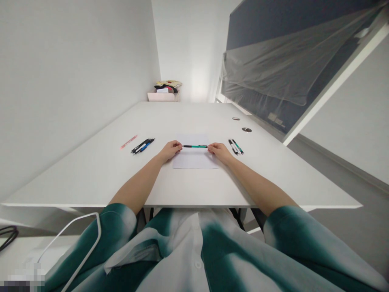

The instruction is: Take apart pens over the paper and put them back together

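A green and black pen (195, 146) lies crosswise over a white sheet of paper (194, 162), gripped at both ends. My left hand (172, 151) pinches its black end, on the left. At the other end, the fingertips of my right hand (220, 151) are closed on the clip end. To the left of my left hand is a group of black and blue pens (142, 146) lying side by side. Right of my right hand rest a white and black pen (233, 147) and a green and black pen (238, 147).
A pink ruler-like strip (129, 142) lies at the far left of the white table (194, 192). Two round metal grommets (246, 129) sit toward the right edge. A pink box (161, 97) with items stands at the back. A plastic-covered dark panel (267, 73) rises on the right.
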`<state>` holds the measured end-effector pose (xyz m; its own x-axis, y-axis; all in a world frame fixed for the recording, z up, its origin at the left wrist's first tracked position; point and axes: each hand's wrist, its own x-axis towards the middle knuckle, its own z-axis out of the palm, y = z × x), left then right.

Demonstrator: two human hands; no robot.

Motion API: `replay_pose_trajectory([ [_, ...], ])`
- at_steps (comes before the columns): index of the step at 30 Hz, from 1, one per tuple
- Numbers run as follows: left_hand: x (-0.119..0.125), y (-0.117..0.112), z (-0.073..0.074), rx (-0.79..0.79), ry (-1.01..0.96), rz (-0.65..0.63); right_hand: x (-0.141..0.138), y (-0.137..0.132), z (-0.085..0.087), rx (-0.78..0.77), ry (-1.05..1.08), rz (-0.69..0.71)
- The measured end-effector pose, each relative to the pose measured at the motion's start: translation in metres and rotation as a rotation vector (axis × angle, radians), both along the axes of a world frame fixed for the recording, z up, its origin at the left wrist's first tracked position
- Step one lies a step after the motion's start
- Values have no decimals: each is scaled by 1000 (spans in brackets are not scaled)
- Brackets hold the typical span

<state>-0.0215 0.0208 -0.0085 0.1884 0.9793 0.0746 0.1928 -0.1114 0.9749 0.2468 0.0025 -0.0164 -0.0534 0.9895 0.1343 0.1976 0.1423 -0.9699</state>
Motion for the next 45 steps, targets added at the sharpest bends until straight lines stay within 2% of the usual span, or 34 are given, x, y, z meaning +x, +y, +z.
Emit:
replay_pose_trajectory([
  [37, -1, 4, -2, 21, 38, 5, 2, 2, -3, 37, -38, 19],
  [45, -2, 4, -3, 36, 107, -12, 1, 1, -2, 49, -66, 18],
])
